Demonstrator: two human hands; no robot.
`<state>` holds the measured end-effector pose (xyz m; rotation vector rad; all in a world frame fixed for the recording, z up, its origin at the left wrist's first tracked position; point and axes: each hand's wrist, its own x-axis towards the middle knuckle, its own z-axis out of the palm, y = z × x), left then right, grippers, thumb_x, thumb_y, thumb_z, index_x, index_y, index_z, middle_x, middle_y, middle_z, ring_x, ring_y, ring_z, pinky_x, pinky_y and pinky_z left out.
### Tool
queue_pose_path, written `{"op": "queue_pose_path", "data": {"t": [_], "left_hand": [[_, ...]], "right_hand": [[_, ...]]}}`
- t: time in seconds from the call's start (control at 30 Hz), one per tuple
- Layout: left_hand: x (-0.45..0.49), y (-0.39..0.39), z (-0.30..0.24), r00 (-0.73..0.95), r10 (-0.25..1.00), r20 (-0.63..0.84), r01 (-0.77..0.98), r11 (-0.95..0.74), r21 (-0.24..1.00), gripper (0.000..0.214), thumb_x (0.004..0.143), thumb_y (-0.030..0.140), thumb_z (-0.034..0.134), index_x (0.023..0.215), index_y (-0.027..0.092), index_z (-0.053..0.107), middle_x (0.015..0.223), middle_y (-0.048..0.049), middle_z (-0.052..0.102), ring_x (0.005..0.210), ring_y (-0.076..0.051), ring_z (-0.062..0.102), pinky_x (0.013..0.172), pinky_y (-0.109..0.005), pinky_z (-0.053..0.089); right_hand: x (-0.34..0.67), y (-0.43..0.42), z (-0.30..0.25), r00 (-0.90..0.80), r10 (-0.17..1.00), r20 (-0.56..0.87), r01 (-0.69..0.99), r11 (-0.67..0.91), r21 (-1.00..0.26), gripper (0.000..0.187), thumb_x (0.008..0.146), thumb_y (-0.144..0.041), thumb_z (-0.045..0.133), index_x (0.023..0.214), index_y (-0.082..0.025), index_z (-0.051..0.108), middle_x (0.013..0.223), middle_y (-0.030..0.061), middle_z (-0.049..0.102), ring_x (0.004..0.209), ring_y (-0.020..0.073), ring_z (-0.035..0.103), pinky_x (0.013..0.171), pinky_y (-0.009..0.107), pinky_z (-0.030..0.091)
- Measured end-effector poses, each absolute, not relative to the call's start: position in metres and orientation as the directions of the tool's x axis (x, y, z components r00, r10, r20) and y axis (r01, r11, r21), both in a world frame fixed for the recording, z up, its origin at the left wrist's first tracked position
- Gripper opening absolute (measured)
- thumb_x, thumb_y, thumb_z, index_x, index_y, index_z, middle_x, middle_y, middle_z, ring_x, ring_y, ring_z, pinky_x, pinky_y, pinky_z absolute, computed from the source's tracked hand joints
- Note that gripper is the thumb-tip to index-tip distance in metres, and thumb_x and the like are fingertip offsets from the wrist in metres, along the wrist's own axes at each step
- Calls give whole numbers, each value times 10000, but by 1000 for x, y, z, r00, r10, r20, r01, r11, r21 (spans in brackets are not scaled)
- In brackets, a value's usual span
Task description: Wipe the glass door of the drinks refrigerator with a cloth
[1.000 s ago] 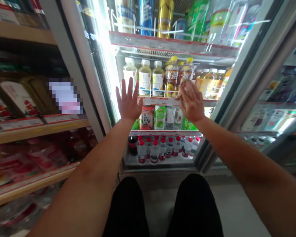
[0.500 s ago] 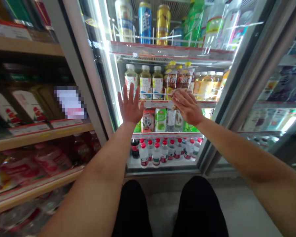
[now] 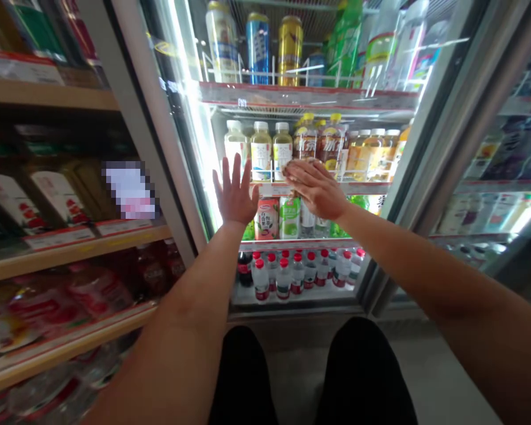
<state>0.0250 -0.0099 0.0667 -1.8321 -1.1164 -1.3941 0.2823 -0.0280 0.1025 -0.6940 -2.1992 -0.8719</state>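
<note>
Cloth (image 3: 287, 167), gripped flat beneath the right hand (image 3: 322, 192), has slid left across the glass (image 3: 336, 101), apparently wiping; the left hand (image 3: 236, 196) has fingers spread.

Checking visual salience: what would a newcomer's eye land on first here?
First, mid-picture, the left hand with fingers spread and the right hand over what looks like a crumpled cloth, both before the lit fridge. Then the glaring light strip along its left side, and the red-capped bottles at its bottom.
</note>
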Motion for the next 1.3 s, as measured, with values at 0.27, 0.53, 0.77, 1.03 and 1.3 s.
{"op": "queue_pose_path", "data": {"t": [0.27, 0.53, 0.77, 1.03, 1.3], "left_hand": [[25, -12, 66, 114, 257, 960, 878, -477, 23, 639, 1012, 489, 411, 1589, 218, 360, 1668, -34, 222, 1569, -238, 0, 1276, -481, -96], [25, -12, 65, 105, 277, 955, 867, -496, 49, 636, 1007, 487, 429, 1586, 231, 366, 1669, -30, 231, 1568, -238, -5, 1275, -469, -110], [25, -12, 66, 106, 268, 958, 871, -490, 40, 630, 1006, 474, 431, 1583, 227, 371, 1666, -36, 240, 1569, -234, 6, 1274, -475, -102], [24, -11, 65, 135, 245, 960, 901, -433, -16, 638, 1001, 431, 419, 1594, 204, 351, 1669, -50, 218, 1568, -246, 0, 1274, -484, -90], [25, -12, 67, 101, 281, 954, 869, -493, 53, 659, 993, 497, 434, 1590, 228, 364, 1666, -58, 246, 1568, -269, 19, 1268, -486, -111]], "right_hand": [[259, -29, 112, -545, 222, 809, 749, 561, 351, 701, 1005, -143, 345, 1627, -351, 97, 1635, -51, 336, 1551, 190, 250, 1314, 488, 191], [259, -28, 130, -500, 200, 843, 769, 550, 325, 665, 987, -131, 352, 1617, -307, 234, 1644, -43, 325, 1556, 200, 237, 1314, 481, 172], [273, -24, 112, -709, 204, 675, 632, 609, 480, 488, 1038, -229, 381, 1509, -325, 466, 1573, -43, 452, 1522, 181, 327, 1304, 475, 220], [306, -22, 126, -456, 188, 870, 800, 516, 308, 573, 1011, -258, 398, 1577, -327, 348, 1614, -27, 392, 1550, 237, 259, 1300, 534, 191], [341, -27, 125, -524, 208, 826, 775, 520, 360, 526, 995, -299, 452, 1520, -321, 447, 1570, -9, 465, 1509, 243, 355, 1279, 517, 252]]}}
